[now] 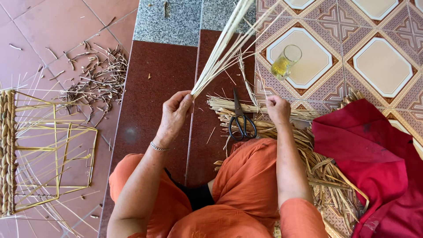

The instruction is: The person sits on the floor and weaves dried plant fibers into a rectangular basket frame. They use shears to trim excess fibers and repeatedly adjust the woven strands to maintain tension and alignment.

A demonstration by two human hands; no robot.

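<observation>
Left hand (pixel 176 108) closed around the base of a straw bundle (pixel 222 46) fanning toward upper centre; right hand (pixel 278 109) fisted on straws (pixel 224 104) lying centre frame, beside scissors (pixel 240 120). Probably light, springy, brittle; best gripped low, near gathered ends.

There are 2 hands, 1 left hand (pixel 175 111) and 1 right hand (pixel 278 108). Also 1 pair of scissors (pixel 240 119), 1 glass cup (pixel 285 61), 1 red cloth (pixel 374 163), 1 wire frame (pixel 53 152) and 1 bracelet (pixel 157 147).
</observation>
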